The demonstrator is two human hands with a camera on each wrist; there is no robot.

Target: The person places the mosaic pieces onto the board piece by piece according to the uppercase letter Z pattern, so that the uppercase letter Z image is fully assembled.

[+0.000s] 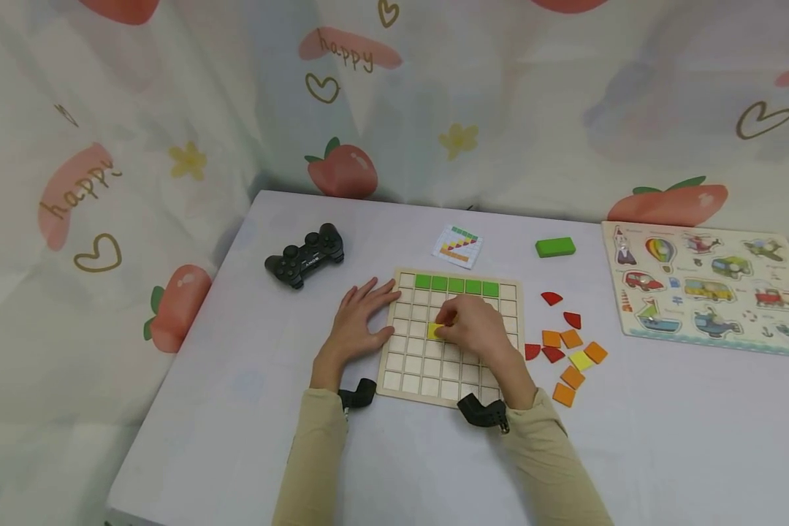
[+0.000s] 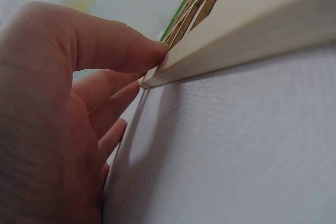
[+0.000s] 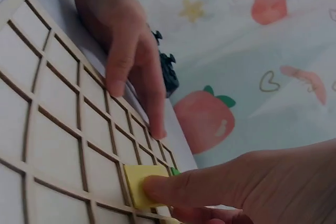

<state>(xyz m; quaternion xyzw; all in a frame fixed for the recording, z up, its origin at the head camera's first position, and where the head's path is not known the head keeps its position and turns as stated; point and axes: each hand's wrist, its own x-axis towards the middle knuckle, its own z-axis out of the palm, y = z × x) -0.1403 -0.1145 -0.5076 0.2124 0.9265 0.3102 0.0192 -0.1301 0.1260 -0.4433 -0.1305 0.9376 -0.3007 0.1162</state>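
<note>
A wooden grid board (image 1: 384, 372) lies on the table, with a row of green square tiles (image 1: 456, 285) in its top row. My right hand (image 1: 476, 329) is over the middle of the board, fingers curled in. It holds a yellow square tile (image 1: 435, 332) at one of the cells; in the right wrist view the thumb lies on the yellow tile's face (image 3: 135, 179). My left hand (image 1: 358, 325) is spread beside the board, thumb and fingertips at its left edge. In the left wrist view the thumb touches the board's rim (image 2: 210, 56).
Right of the board lie loose orange square tiles (image 1: 573, 377), a yellow tile (image 1: 581, 360) and red quarter-round pieces (image 1: 551, 298). Behind are a pattern card (image 1: 457, 246) and a green block (image 1: 555, 247). A black game controller (image 1: 305, 256) sits left, a vehicle puzzle board (image 1: 710, 288) far right.
</note>
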